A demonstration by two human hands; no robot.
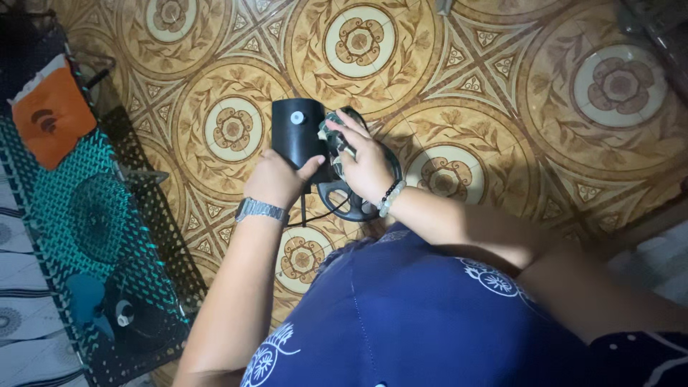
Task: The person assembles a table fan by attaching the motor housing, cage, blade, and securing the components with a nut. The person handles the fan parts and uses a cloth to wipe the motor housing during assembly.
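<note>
The left hand (276, 175) clasped the black housing (298, 136), thumb across its near edge; the right hand (365, 161) curled its grip over the round wire guard (358, 204) beside it, both held above the patterned tile floor (502, 107). The smooth plastic might have slipped, and the trailing cord (304, 215) could have snagged.
</note>
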